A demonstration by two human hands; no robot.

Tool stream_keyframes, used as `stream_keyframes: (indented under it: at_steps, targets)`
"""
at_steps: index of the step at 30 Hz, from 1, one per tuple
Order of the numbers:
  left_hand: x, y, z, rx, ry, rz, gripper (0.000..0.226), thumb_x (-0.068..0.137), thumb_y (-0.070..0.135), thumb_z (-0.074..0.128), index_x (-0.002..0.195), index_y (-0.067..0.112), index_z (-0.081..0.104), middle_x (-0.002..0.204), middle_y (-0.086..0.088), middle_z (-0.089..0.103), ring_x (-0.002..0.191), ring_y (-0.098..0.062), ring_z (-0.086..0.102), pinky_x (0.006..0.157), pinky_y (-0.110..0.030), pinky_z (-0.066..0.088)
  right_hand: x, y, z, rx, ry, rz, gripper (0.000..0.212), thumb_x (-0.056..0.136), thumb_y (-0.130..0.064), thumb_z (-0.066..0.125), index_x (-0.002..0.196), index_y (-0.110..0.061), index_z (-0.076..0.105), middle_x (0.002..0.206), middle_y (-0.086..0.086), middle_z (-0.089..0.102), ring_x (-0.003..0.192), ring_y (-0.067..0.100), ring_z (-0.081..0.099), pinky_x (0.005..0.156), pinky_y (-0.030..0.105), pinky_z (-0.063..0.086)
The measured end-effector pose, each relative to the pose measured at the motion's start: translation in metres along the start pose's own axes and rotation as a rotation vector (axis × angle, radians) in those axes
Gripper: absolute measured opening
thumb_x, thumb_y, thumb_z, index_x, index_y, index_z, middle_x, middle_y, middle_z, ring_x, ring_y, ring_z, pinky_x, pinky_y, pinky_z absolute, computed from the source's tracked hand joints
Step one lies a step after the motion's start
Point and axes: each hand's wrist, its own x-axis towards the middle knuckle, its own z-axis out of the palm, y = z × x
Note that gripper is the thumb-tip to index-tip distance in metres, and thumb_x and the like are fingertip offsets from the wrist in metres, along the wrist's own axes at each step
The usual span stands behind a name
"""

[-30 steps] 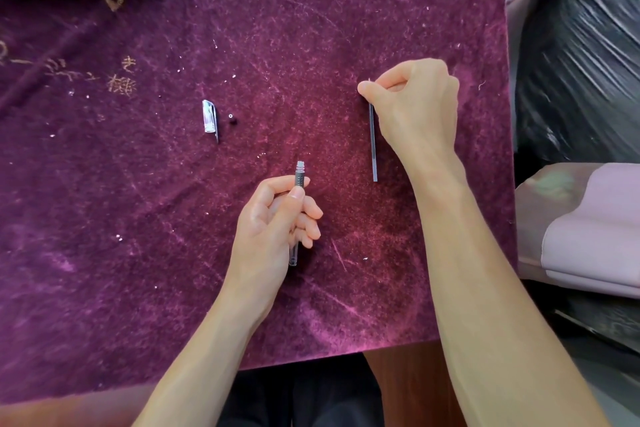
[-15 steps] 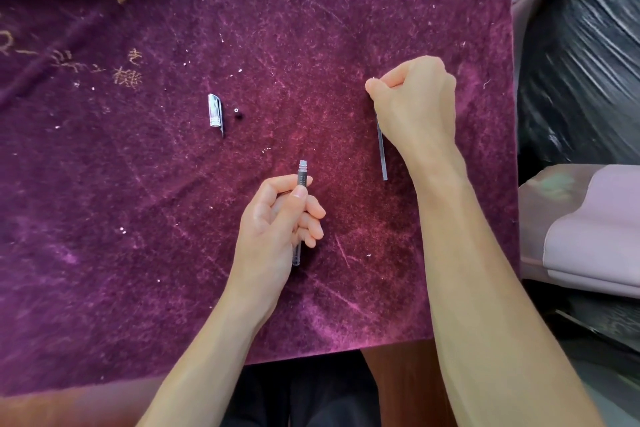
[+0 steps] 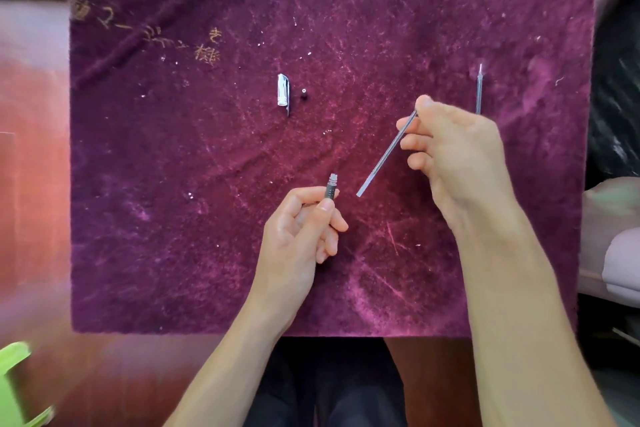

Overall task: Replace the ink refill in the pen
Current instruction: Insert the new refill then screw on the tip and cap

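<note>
The right hand [image 3: 457,156] pinches a thin grey ink refill [image 3: 386,154] between thumb and forefinger at its upper end; the other fingers are loosely curled below. The refill slants down and to the left from that pinch, its free lower end hanging above the cloth just beside the tip of the pen barrel [image 3: 330,186]. The left hand [image 3: 301,229] is closed around that barrel, thumb laid along its side, so that only the dark ridged grip and threaded end stick up past the fingers. Both forearms reach in from the near edge over the purple velvet cloth [image 3: 207,218].

A second refill [image 3: 479,90] lies on the cloth beyond the right hand, pointing away from the person, its near end hidden behind the knuckles. Well to the left lie the silver pen cap [image 3: 283,92] and, just beside it, a small dark tip piece [image 3: 304,94].

Half a second ago the right hand was knuckles-up with a refill standing nearly straight under it. Now the wrist has turned, the hand has drawn closer to the left hand, and the held refill is tilted toward the barrel. The left hand's hold on the barrel is unchanged. The camera has also shifted, showing more of the table's left side.
</note>
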Motion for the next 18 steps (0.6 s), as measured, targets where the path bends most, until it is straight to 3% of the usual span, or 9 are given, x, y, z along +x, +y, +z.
stream_keyframes:
  at_steps: [6, 18]
  targets:
    - [-0.008, -0.002, -0.006, 0.001, 0.015, 0.009, 0.013, 0.101, 0.022, 0.056, 0.106, 0.016, 0.067, 0.079, -0.002, 0.07, 0.051, -0.006, 0.049, 0.05, -0.019, 0.04, -0.018, 0.015, 0.013, 0.162, 0.007, 0.07, 0.024, 0.108, -0.022, 0.062, 0.089, -0.012, 0.072, 0.072, -0.003, 0.079, 0.059, 0.005, 0.068, 0.051, 0.018, 0.051]
    - [-0.019, -0.004, -0.005, -0.003, 0.02, 0.034, 0.011, 0.101, 0.016, 0.057, 0.104, 0.013, 0.067, 0.076, -0.001, 0.071, 0.051, -0.008, 0.049, 0.047, -0.019, 0.039, -0.02, 0.022, 0.018, 0.201, 0.024, 0.055, 0.024, 0.11, -0.024, 0.059, 0.091, -0.015, 0.069, 0.07, -0.004, 0.08, 0.058, 0.003, 0.069, 0.054, 0.017, 0.054]
